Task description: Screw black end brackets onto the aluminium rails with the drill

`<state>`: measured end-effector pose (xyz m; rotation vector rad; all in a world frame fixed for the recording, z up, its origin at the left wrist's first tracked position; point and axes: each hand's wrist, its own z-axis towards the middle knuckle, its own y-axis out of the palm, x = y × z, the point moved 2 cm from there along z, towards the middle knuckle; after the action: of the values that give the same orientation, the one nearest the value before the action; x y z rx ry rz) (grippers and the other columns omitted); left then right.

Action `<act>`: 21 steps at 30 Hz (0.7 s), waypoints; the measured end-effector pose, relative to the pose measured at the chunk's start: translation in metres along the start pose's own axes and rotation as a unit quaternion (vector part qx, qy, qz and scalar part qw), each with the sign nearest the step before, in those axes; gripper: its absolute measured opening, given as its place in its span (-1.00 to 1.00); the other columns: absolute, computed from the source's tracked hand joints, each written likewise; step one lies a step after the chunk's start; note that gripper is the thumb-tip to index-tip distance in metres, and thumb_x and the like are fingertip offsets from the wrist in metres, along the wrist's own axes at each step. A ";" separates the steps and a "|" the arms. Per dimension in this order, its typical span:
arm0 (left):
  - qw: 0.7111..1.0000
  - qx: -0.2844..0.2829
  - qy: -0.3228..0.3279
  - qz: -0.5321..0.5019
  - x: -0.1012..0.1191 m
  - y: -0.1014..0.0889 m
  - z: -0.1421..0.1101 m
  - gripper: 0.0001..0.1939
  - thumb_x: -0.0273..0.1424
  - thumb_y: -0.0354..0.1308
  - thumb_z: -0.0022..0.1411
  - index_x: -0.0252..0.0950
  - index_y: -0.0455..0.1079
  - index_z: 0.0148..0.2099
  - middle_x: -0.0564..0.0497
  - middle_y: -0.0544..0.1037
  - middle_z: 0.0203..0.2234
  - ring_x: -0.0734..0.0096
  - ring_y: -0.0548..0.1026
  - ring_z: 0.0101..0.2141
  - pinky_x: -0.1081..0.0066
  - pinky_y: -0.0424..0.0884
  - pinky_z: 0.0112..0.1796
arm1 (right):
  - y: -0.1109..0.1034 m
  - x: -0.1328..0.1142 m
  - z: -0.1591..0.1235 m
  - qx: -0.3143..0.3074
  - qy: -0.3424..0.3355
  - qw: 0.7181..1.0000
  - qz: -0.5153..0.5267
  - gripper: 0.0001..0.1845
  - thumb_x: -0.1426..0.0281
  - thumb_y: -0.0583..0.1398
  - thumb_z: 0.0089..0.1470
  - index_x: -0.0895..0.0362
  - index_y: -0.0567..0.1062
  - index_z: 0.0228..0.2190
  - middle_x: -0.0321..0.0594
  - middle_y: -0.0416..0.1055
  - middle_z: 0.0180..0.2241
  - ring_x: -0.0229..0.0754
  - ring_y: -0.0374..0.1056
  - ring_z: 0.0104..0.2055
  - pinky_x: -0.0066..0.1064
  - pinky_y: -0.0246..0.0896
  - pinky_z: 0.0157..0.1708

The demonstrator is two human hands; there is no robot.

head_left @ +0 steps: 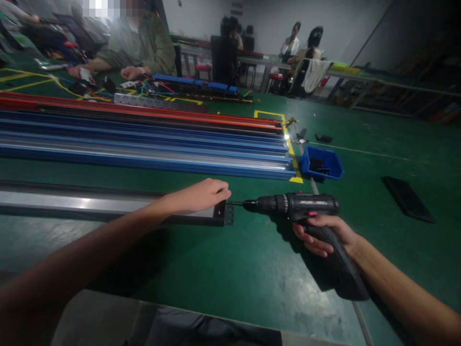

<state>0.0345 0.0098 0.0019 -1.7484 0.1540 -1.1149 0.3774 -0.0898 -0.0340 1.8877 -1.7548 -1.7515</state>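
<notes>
In the head view my right hand (329, 233) is wrapped round the grip of a black cordless drill (311, 205), which points left. Its thin bit reaches the end cap (229, 215) of a long black-and-silver metal profile (118, 203). My left hand (200, 196) grips that profile from above near its right end, fingers curled over the far edge. The thumb and forefinger are close to the bit's tip. Whether a screw sits between the tip and the cap is too small to tell.
Several blue profiles (180, 154) and red-orange ones (144, 113) lie behind on the green table (252, 274). A blue bin (326, 162) holds dark parts. To the right lies a flat black object (406, 198). Across the table a person (144, 48) handles wired parts.
</notes>
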 end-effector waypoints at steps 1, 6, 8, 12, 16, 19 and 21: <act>1.000 -0.003 -0.002 0.000 0.001 0.000 0.000 -0.57 -0.13 -0.14 0.46 -0.28 0.25 -0.37 0.05 0.39 -0.43 0.41 0.32 -0.39 0.38 0.16 -0.31 | 0.000 0.000 0.000 0.001 0.001 1.000 0.004 -0.69 0.30 0.18 0.22 0.34 0.54 -0.28 -0.20 0.42 -0.48 -0.47 0.15 -0.74 -0.54 0.30 -0.65; 1.000 -0.008 -0.010 -0.006 0.004 -0.002 -0.001 -0.58 -0.13 -0.14 0.47 -0.28 0.23 -0.37 0.07 0.36 -0.43 0.43 0.30 -0.40 0.39 0.15 -0.31 | 0.002 0.002 -0.002 0.009 0.003 1.000 0.009 -0.70 0.31 0.19 0.22 0.34 0.56 -0.28 -0.21 0.42 -0.49 -0.47 0.18 -0.74 -0.56 0.29 -0.64; 1.000 -0.012 -0.015 -0.015 0.004 -0.003 -0.002 -0.57 -0.11 -0.14 0.47 -0.28 0.22 -0.38 0.07 0.35 -0.44 0.43 0.30 -0.40 0.39 0.14 -0.32 | 0.003 0.002 -0.003 0.012 0.002 1.000 0.010 -0.69 0.30 0.19 0.21 0.35 0.57 -0.29 -0.21 0.42 -0.50 -0.47 0.18 -0.75 -0.56 0.27 -0.64; 0.998 -0.025 -0.033 -0.036 0.003 -0.003 -0.003 -0.56 -0.09 -0.13 0.46 -0.28 0.22 -0.37 0.09 0.34 -0.46 0.45 0.28 -0.42 0.39 0.11 -0.36 | 0.005 0.002 -0.004 0.022 0.001 1.000 0.016 -0.68 0.31 0.19 0.20 0.35 0.58 -0.29 -0.21 0.42 -0.51 -0.49 0.13 -0.76 -0.57 0.24 -0.66; 0.998 -0.027 -0.038 -0.033 0.004 -0.002 -0.003 -0.57 -0.10 -0.13 0.47 -0.28 0.21 -0.37 0.09 0.33 -0.47 0.45 0.27 -0.43 0.39 0.09 -0.36 | 0.005 0.002 -0.004 0.024 0.002 1.000 0.018 -0.69 0.31 0.18 0.21 0.35 0.58 -0.30 -0.21 0.42 -0.51 -0.48 0.15 -0.76 -0.58 0.24 -0.65; 0.999 -0.026 -0.028 -0.026 0.005 -0.002 -0.003 -0.56 -0.10 -0.13 0.47 -0.28 0.22 -0.37 0.09 0.33 -0.47 0.45 0.27 -0.43 0.39 0.09 -0.36 | 0.002 0.004 -0.004 0.015 0.004 1.000 0.021 -0.69 0.31 0.18 0.22 0.34 0.58 -0.29 -0.21 0.42 -0.50 -0.48 0.17 -0.75 -0.57 0.28 -0.63; 0.999 -0.024 -0.020 -0.025 0.006 -0.003 -0.003 -0.57 -0.12 -0.14 0.48 -0.28 0.21 -0.38 0.09 0.33 -0.47 0.45 0.27 -0.43 0.39 0.09 -0.36 | -0.001 0.005 -0.004 -0.004 0.002 1.000 0.024 -0.68 0.31 0.18 0.23 0.35 0.59 -0.27 -0.20 0.43 -0.49 -0.47 0.18 -0.75 -0.56 0.32 -0.63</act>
<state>0.0348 0.0060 0.0075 -1.8256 0.1142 -1.1189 0.3797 -0.0955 -0.0363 1.8291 -1.7740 -1.7353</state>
